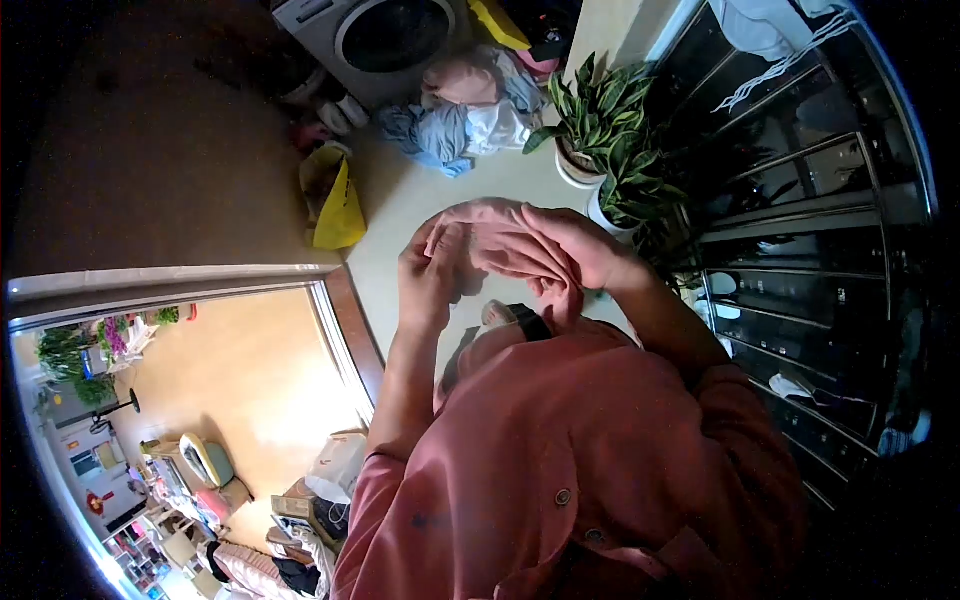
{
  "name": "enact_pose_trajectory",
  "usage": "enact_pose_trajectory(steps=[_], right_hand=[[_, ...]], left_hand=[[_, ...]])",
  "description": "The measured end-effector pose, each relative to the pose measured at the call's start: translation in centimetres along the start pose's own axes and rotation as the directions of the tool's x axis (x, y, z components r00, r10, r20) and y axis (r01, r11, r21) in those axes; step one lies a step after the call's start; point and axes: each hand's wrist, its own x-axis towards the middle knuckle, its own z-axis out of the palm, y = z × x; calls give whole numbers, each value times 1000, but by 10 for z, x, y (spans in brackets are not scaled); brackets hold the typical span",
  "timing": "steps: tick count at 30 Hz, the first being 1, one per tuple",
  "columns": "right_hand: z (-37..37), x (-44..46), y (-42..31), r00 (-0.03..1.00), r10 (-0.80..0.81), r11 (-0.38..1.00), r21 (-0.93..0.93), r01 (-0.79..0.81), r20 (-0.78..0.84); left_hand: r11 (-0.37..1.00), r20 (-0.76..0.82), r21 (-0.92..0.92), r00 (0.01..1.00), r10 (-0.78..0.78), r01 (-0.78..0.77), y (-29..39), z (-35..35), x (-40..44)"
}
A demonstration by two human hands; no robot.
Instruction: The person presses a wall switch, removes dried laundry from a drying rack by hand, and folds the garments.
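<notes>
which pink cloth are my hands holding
The held pink cloth, between left hand and right hand; the other pink cloth lies on laundry by the washing machine.

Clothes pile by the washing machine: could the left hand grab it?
Probably not: the left hand holds the pink cloth, and the clothes pile lies on the floor, seemingly beyond reach.

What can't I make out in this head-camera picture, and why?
All in the head view:
Pink cloth: full shape, hidden by its own folds.
Right hand: some fingers, behind the pink cloth.
Washing machine: top, cut off by the upper edge; drum contents, behind dark glass.
Hanging white cloth: upper end, cut off likewise.
</notes>
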Motion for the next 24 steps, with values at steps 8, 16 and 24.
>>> enact_pose_trajectory(steps=[8, 16, 24], right_hand=[[11, -3, 12, 991, -70, 959, -265, 98, 114], [29, -24, 13, 959, -209, 967, -107, 232, 189], [-9, -49, 4, 991, 66, 724, -689, 34, 117]], left_hand=[[1000, 120, 18, 993, 19, -22, -3, -36, -25], [926, 174, 234, 950, 258, -295, 11, -31, -47], [940, 105, -314, 978, 178, -137, 22, -20, -39]])
